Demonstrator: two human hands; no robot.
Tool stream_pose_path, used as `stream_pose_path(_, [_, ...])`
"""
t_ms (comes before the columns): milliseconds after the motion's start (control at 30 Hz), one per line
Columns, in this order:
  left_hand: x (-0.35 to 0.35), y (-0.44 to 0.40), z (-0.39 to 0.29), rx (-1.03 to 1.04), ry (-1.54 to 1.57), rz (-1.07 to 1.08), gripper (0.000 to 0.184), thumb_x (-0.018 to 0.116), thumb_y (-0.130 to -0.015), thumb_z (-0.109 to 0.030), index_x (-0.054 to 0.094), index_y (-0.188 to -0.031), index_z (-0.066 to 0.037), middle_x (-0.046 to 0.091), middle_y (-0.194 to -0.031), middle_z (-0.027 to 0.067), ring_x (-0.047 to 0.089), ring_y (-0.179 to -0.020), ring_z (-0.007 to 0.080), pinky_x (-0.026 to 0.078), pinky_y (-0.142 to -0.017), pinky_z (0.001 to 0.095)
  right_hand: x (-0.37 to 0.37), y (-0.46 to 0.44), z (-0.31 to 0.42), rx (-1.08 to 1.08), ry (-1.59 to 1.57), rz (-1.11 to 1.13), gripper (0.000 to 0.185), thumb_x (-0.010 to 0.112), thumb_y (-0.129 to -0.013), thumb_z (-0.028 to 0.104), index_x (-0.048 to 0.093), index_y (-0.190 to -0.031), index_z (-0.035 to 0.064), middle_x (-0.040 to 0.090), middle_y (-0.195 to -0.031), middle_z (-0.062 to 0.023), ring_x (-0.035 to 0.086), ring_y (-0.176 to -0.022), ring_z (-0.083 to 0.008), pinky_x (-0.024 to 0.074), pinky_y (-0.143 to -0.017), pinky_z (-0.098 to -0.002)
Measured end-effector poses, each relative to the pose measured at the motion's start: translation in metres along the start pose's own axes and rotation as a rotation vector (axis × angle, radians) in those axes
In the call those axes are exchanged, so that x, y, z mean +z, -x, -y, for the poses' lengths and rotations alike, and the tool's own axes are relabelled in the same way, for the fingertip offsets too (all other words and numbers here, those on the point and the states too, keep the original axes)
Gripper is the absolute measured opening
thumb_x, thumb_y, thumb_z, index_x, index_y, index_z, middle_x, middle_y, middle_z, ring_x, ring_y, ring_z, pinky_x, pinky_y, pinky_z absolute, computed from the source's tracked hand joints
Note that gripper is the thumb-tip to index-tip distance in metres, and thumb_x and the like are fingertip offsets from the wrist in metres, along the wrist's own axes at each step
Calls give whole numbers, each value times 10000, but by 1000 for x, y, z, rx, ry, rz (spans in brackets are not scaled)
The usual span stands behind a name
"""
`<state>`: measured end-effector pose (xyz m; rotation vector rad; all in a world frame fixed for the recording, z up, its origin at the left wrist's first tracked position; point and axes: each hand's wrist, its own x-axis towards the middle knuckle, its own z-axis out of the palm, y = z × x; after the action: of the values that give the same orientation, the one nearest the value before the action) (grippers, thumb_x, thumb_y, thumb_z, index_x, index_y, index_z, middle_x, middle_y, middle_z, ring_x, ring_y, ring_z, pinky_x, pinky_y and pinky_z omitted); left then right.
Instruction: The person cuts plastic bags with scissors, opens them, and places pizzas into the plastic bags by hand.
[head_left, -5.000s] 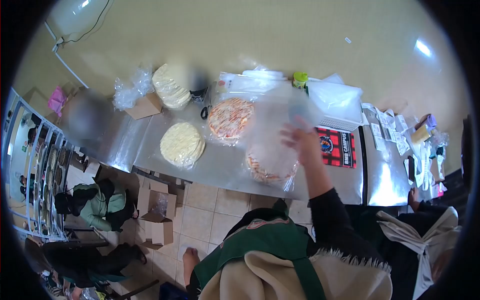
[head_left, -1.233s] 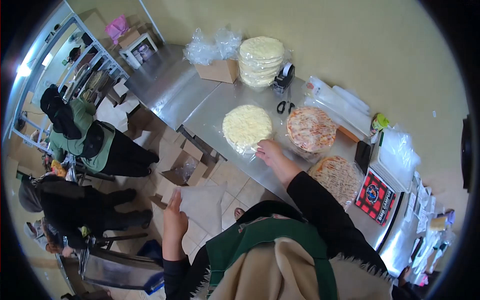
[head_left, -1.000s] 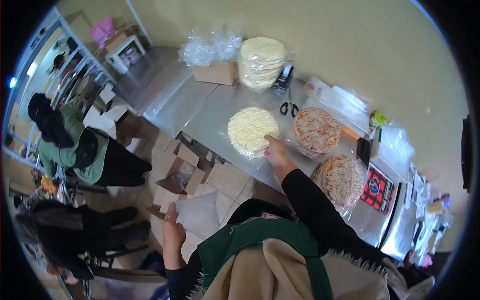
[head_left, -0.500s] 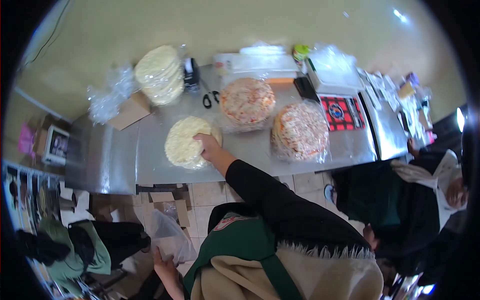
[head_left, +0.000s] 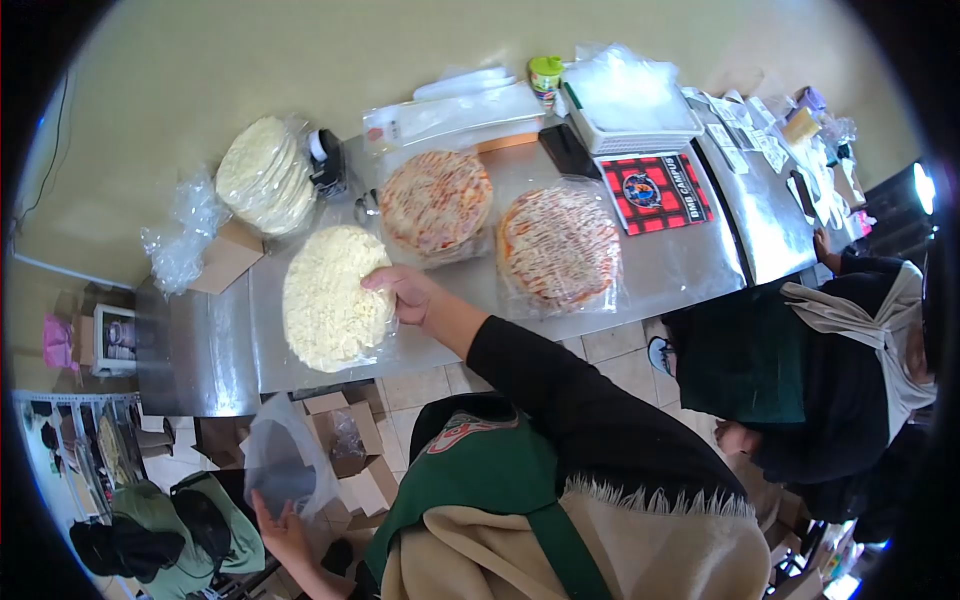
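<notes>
My right hand (head_left: 405, 293) grips the right edge of a pale round pizza (head_left: 335, 300), thumb on top, fingers hidden beneath it. Shredded cheese seems to cover this pizza, and clear film shows at its lower edge. Low on the left, my left hand (head_left: 282, 530) holds a clear plastic bag (head_left: 290, 455), which hangs below the table's front edge. To the right of the pale pizza lie wrapped, topped pizzas: one stack (head_left: 436, 205) behind my right hand, another (head_left: 560, 245) farther right.
A stack of wrapped pale bases (head_left: 265, 175) stands at the back left of the metal table (head_left: 205, 340), near a cardboard piece (head_left: 228, 258). A white basket (head_left: 640, 135) and red checked box (head_left: 655, 193) are at right. Co-workers stand left and right (head_left: 745, 350); open cartons (head_left: 345, 440) lie below.
The pale pizza, in my right hand, has moved left toward the table's front and looks larger. My left hand and the plastic bag have shifted left. The whole view has turned slightly.
</notes>
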<state>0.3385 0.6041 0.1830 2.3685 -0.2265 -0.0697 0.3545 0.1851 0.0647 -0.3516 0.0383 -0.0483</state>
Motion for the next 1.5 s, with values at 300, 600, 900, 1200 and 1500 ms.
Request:
stream_pose_path(300, [47, -39, -158, 100, -91, 23, 643, 420, -707, 93, 314, -1334, -4, 384, -1329, 171, 596, -943, 238, 457, -689, 240, 22, 142, 116, -95, -376, 153, 459, 509, -851, 280, 437, -1237, 43, 519, -1195, -143, 535, -1061, -261, 433, -921, -383])
stream_pose_path(600, [229, -89, -314, 774, -413, 89, 701, 440, -664, 96, 303, -1339, -37, 305, -1376, 181, 462, -1138, 335, 431, -895, 362, -26, 261, 183, 52, -335, 96, 479, 482, -866, 330, 426, -1251, 51, 505, -1217, -136, 527, -1077, -254, 426, -929, -385])
stream_pose_path(900, [334, -52, -382, 762, -840, 328, 700, 503, -714, -10, 239, -1361, -48, 228, -1429, 97, 570, -992, 268, 495, -763, 362, -39, 282, 197, 79, -296, -68, 502, 456, -880, 379, 415, -1264, 58, 491, -1239, -129, 518, -1093, -247, 419, -938, -387])
stream_pose_path(1200, [313, -30, -374, 1033, -876, 470, 542, 458, -784, -67, 347, -1314, -101, 328, -1386, 58, 591, -913, 240, 508, -735, 341, -26, 246, 201, 86, -440, 15, 522, 380, -901, 444, 403, -1278, 83, 464, -1271, -113, 482, -1132, -251, 405, -950, -412])
stream_pose_path(1500, [297, -9, -358, 1119, -698, 554, 545, 414, -782, -7, 390, -1300, -176, 411, -1335, -2, 585, -927, 236, 510, -743, 322, -50, 235, 189, -82, -372, 76, 575, 364, -892, 467, 314, -1332, 99, 374, -1344, -121, 397, -1211, -267, 362, -989, -419])
